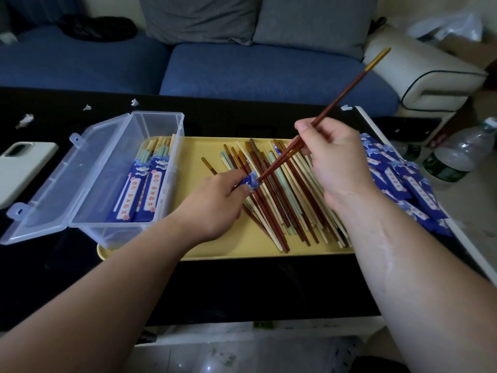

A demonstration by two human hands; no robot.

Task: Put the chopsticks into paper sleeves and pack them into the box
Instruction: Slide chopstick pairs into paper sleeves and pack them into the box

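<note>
Head view: most of the paper sleeve [250, 182] is hidden inside the left hand [217, 200], whose grip pinches it so that only its blue open end shows. The tips of a red-brown pair of chopsticks [336, 100] meet that opening; how far in they reach cannot be told. The right hand [333, 154] holds the pair near its middle, grip curled round it, gold ends raised toward the sofa [242, 71]. The right forearm covers the right end of the yellow tray [242, 251].

A clear box [161, 117], lid swung open to the left, stands on the tray's left end and holds sleeved pairs [150, 184] along its right wall. Loose chopsticks [282, 205] lie heaped on the tray beneath the hands.

Blue sleeves [398, 184] are piled on the dark surface [242, 292] at the right. A phone [24, 168], cut off at the left edge, lies beside the lid. Water bottles [454, 157] stand beyond the surface's right edge.
</note>
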